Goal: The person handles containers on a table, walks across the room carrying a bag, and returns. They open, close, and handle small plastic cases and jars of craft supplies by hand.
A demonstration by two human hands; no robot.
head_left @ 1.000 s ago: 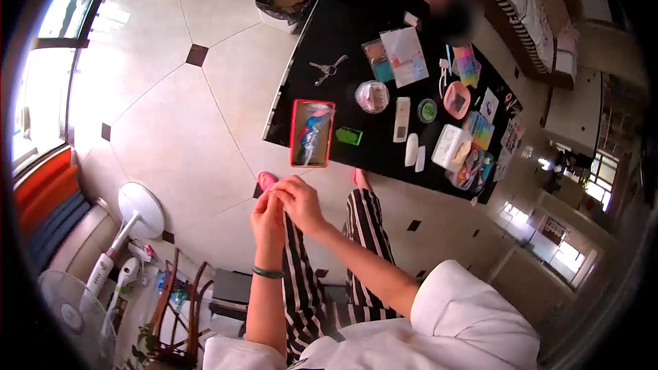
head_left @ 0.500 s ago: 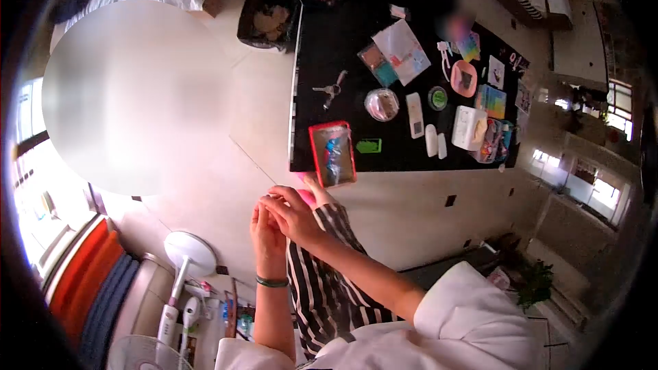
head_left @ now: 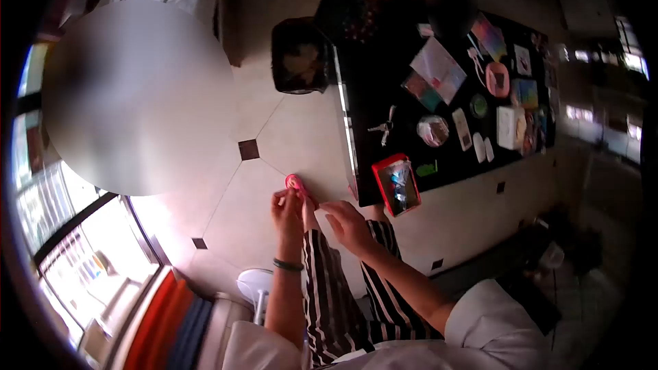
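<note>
My left hand [head_left: 288, 214], with a dark green band at its wrist, is raised over the floor above the pink slipper [head_left: 295, 182]. Its thumb and fingertips are pinched together; whatever may be between them is too small to make out. A short gap to the right is my right hand [head_left: 345, 223], its fingers apart and nothing visible in it. Nearest to it on the table is a red-rimmed box [head_left: 388, 188] at the front left corner, with a shiny clear packet [head_left: 401, 183] inside. A green item [head_left: 427, 168] lies just right of the box.
The black table [head_left: 373, 96] holds keys [head_left: 386, 127], a round clear container [head_left: 433, 131], papers [head_left: 439, 68], a white box [head_left: 510, 127] and a pink dish [head_left: 497, 79]. A lined bin [head_left: 299, 58] stands left of it. A white fan base [head_left: 254, 284] is at lower left.
My hands have moved apart from each other, the right one opening to the right. The view has turned, so the table appears farther right and the window larger at left.
</note>
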